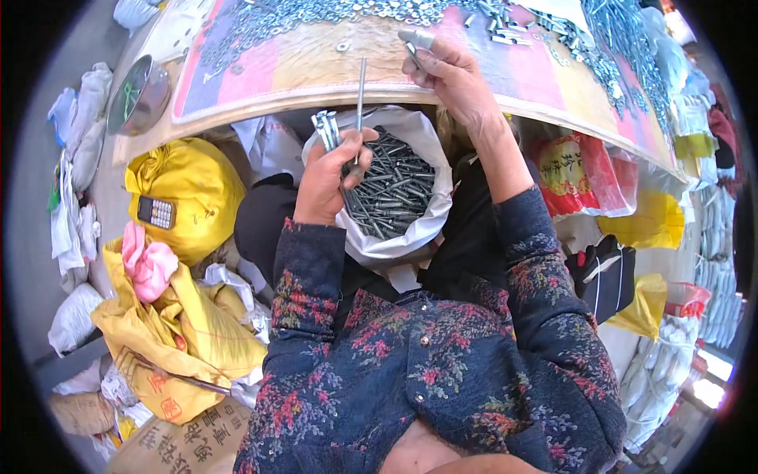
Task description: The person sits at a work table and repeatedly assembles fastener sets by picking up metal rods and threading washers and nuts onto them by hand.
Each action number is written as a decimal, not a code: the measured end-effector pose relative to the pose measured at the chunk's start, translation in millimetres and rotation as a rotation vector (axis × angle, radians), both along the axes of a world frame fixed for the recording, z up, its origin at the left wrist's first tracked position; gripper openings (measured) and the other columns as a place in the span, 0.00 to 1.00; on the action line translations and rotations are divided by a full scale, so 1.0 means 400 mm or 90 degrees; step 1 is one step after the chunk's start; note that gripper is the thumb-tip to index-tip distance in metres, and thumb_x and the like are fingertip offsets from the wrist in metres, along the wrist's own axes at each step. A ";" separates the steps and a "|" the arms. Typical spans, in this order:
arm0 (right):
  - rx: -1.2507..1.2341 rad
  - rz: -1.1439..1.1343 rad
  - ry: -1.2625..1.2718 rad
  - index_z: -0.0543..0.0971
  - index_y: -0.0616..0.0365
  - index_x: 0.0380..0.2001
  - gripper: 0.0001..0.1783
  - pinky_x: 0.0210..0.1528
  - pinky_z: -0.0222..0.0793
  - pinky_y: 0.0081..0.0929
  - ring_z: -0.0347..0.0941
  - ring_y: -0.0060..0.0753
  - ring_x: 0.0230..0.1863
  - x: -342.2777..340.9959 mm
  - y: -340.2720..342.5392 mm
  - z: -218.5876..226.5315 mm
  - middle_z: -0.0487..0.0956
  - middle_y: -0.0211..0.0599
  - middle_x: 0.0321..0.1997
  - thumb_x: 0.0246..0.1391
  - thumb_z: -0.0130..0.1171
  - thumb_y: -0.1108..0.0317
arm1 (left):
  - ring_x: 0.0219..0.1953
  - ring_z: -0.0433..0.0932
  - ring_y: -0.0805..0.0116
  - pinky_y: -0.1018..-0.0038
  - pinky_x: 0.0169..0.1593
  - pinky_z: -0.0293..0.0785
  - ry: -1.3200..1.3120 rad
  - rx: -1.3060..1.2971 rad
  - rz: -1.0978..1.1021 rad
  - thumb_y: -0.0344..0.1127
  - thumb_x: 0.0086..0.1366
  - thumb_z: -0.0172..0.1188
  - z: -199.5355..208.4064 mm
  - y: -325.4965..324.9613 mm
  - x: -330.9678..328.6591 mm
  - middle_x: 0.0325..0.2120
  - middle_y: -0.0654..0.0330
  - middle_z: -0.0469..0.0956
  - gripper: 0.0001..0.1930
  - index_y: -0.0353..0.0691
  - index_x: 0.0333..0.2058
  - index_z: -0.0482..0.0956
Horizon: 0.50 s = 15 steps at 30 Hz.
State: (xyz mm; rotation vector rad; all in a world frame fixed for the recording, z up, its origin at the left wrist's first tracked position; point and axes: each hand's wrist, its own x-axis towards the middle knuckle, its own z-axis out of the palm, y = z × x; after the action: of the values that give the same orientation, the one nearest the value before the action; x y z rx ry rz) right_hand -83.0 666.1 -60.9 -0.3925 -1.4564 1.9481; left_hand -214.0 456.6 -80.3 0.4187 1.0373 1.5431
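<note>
My left hand point(325, 180) is closed around several metal bolts point(325, 129), held over the near left side of a white sack point(439, 213). One long thin bolt point(362, 88) stands upright from its fingers, tip toward the table. Dark grey expansion bolts point(399, 186) fill the sack between my knees. Farther right, above the table's front edge, the fingers of my right hand point(456, 77) pinch short metal sleeves point(416, 38). On the table behind lie many washers point(316, 20), and loose sleeves point(505, 33) are scattered just beyond my right hand.
The striped table point(292, 67) curves across the front. A metal bowl point(139, 96) sits at its left end, and long thin rods point(624, 35) are heaped at far right. Yellow bags point(197, 189), one carrying a phone point(156, 212), crowd my left; a red bag point(580, 178) lies right.
</note>
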 end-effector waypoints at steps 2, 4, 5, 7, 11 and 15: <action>0.075 -0.032 -0.056 0.79 0.63 0.40 0.09 0.32 0.65 0.15 0.68 0.18 0.28 -0.001 -0.016 0.015 0.78 0.30 0.30 0.61 0.54 0.70 | 0.15 0.60 0.85 0.88 0.17 0.54 0.024 0.000 -0.008 0.37 0.64 0.56 -0.006 0.004 -0.003 0.19 0.66 0.72 0.14 0.29 0.38 0.76; 0.056 -0.097 -0.065 0.80 0.61 0.34 0.07 0.28 0.58 0.14 0.63 0.15 0.25 0.000 -0.024 0.019 0.76 0.26 0.26 0.59 0.57 0.69 | 0.15 0.61 0.85 0.88 0.17 0.54 0.031 -0.003 -0.009 0.37 0.64 0.57 -0.007 0.001 -0.002 0.18 0.67 0.71 0.13 0.29 0.36 0.77; 0.088 -0.124 -0.049 0.80 0.59 0.31 0.07 0.27 0.56 0.13 0.62 0.13 0.24 0.002 -0.009 0.015 0.75 0.24 0.24 0.58 0.58 0.67 | 0.14 0.60 0.85 0.88 0.16 0.53 0.053 -0.006 -0.016 0.38 0.65 0.56 -0.011 0.001 -0.002 0.18 0.67 0.71 0.13 0.30 0.36 0.76; 0.178 -0.172 -0.094 0.80 0.57 0.27 0.10 0.26 0.55 0.15 0.61 0.12 0.24 0.008 0.006 0.026 0.72 0.21 0.21 0.57 0.60 0.62 | 0.13 0.60 0.86 0.88 0.15 0.52 0.073 -0.005 -0.026 0.38 0.65 0.56 -0.011 0.001 0.002 0.16 0.69 0.69 0.12 0.32 0.33 0.76; 0.427 -0.066 -0.293 0.80 0.60 0.28 0.13 0.27 0.55 0.19 0.60 0.13 0.26 -0.014 -0.021 0.030 0.68 0.19 0.21 0.57 0.58 0.60 | 0.14 0.60 0.84 0.86 0.16 0.50 0.130 0.007 -0.094 0.33 0.61 0.57 -0.005 -0.001 0.012 0.15 0.69 0.68 0.09 0.32 0.29 0.79; 0.564 -0.013 -0.439 0.78 0.62 0.24 0.18 0.24 0.53 0.21 0.58 0.15 0.22 -0.040 0.018 0.067 0.66 0.20 0.18 0.55 0.60 0.56 | 0.14 0.60 0.85 0.86 0.16 0.51 0.112 -0.032 -0.062 0.34 0.62 0.57 0.004 -0.004 0.020 0.15 0.69 0.68 0.09 0.33 0.30 0.79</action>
State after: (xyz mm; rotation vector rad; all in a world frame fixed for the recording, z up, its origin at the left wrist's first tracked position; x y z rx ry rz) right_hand -98.9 673.4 -34.1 -0.6724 -2.5364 0.9796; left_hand -206.1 455.1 -78.7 0.5689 1.1717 1.4089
